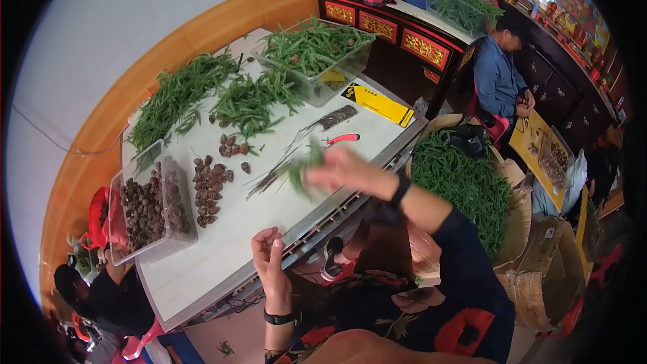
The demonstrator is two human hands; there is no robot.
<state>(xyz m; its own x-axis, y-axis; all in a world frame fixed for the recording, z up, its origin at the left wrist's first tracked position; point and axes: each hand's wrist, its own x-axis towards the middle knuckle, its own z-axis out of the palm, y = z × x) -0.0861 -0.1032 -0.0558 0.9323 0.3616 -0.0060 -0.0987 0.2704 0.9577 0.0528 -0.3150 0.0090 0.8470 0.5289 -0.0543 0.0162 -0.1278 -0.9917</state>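
Note:
My right hand (340, 170) is over the table, blurred by motion, with its fingers closed on a green sprig (306, 174). Below the sprig and to its left lie thin dark wires (273, 178), and a bundle (338, 116) of them sits farther back. Red-handled pliers (344, 139) lie just beyond this hand. My left hand (271, 261) is raised at the table's near edge, palm up, its fingers loosely curled and apart from the thumb, holding nothing I can see. Loose pine cones (210, 185) lie in a cluster to the left of the wires.
Sprigs fill a clear bin (296, 77) and form piles (249, 102) on the table (195, 276). Another clear bin (168, 239) holds pine cones. A yellow card (384, 104) lies at the back right. A box of greenery (465, 189) stands right; people sit at both sides.

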